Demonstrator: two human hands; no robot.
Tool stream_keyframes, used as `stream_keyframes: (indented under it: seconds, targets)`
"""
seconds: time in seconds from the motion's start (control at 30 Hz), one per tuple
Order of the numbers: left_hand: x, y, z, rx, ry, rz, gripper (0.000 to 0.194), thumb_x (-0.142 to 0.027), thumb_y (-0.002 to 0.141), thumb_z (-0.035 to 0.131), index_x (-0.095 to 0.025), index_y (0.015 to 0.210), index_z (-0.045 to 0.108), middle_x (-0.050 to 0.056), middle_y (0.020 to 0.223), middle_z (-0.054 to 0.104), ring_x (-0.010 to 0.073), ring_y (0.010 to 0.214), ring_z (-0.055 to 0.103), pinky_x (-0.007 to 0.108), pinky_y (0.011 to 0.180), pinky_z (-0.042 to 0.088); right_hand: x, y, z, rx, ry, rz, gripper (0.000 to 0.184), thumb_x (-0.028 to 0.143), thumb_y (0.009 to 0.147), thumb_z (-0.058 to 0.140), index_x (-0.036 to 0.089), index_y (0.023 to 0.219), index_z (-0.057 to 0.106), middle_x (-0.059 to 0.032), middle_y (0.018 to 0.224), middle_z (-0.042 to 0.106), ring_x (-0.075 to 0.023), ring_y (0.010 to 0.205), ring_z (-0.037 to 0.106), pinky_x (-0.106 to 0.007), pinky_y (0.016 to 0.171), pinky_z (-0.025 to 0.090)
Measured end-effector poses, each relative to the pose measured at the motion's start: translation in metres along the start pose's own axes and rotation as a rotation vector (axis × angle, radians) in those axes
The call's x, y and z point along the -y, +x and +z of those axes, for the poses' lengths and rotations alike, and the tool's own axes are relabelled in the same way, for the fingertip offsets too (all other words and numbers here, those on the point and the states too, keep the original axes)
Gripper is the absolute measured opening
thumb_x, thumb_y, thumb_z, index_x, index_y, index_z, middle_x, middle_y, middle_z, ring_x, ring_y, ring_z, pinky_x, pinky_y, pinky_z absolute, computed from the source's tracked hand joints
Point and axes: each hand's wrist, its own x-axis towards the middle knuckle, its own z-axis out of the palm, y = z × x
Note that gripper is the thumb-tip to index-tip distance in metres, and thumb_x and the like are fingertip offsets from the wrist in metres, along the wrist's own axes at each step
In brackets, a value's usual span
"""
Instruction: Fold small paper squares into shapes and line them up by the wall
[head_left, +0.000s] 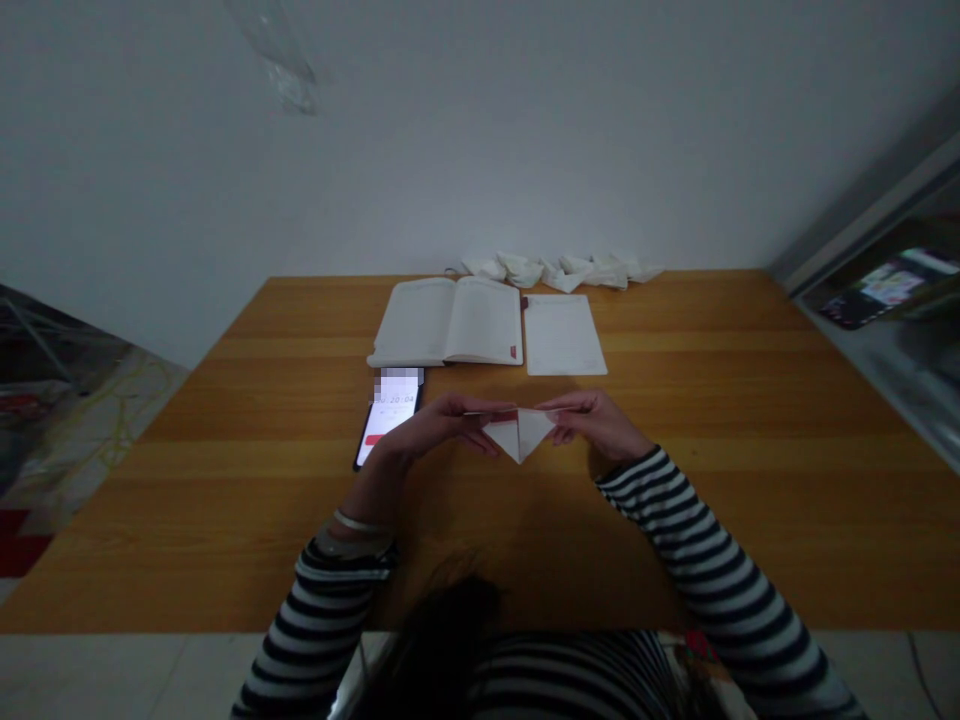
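Note:
Between my two hands is a piece of folded white paper, its lower point facing me, with a vertical crease down its middle and a reddish patch along its upper left. My left hand pinches its left corner. On the opposite corner, the fingers of my right hand are closed in the same way. The paper appears raised above the wooden table. A lit phone lies just left of my left hand, partly covered by my forearm.
Beyond my hands lie an open notebook and a loose white sheet. Several folded white paper pieces line the table's back edge against the wall. A glass-like panel stands at the right.

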Motion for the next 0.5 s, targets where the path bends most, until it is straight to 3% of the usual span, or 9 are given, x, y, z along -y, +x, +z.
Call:
stream_keyframes:
  seconds: [0.1,0.23,0.37,0.5]
  targets:
    - [0.0,-0.002,-0.004,0.055,-0.012,0.0,0.04,-0.031,0.085,0.075,-0.02,0.124,0.072,0.011,0.094,0.08,0.0206,0.078,0.078,0.03,0.073,0.061,0.001,0.0,-0.001,-0.025,0.059,-0.006,0.029,0.039,0.067,0.089,0.02,0.087,0.081,-0.0037,0.066,0.077,-0.0118,0.055,0.072,-0.018,0.051,0.056]
    - [0.004,0.0,-0.008,0.063,-0.045,0.03,0.037,-0.031,0.075,0.084,-0.018,0.109,0.078,0.011,0.083,0.08,0.0189,0.076,0.077,0.026,0.071,0.06,0.0,0.002,0.0,-0.07,0.136,-0.048,0.03,0.042,0.057,0.093,0.02,0.071,0.079,-0.0035,0.061,0.075,-0.0133,0.053,0.071,-0.019,0.05,0.057]
    - [0.006,0.005,-0.001,-0.063,-0.074,0.124,0.048,-0.029,0.063,0.091,-0.016,0.108,0.078,0.01,0.082,0.08,0.018,0.076,0.076,0.027,0.076,0.06,0.001,0.003,0.007,-0.131,0.179,-0.103,0.034,0.039,0.049,0.096,0.022,0.073,0.079,-0.0036,0.072,0.079,-0.0159,0.063,0.075,-0.024,0.061,0.061]
    - [0.01,0.016,0.009,-0.226,-0.082,0.151,0.044,-0.043,0.076,0.081,-0.014,0.109,0.077,0.013,0.091,0.08,0.0194,0.079,0.076,0.032,0.078,0.06,0.0,0.006,0.015,-0.273,0.119,-0.139,0.03,0.039,0.057,0.093,0.021,0.076,0.079,-0.0049,0.072,0.079,-0.0164,0.063,0.074,-0.026,0.062,0.06]
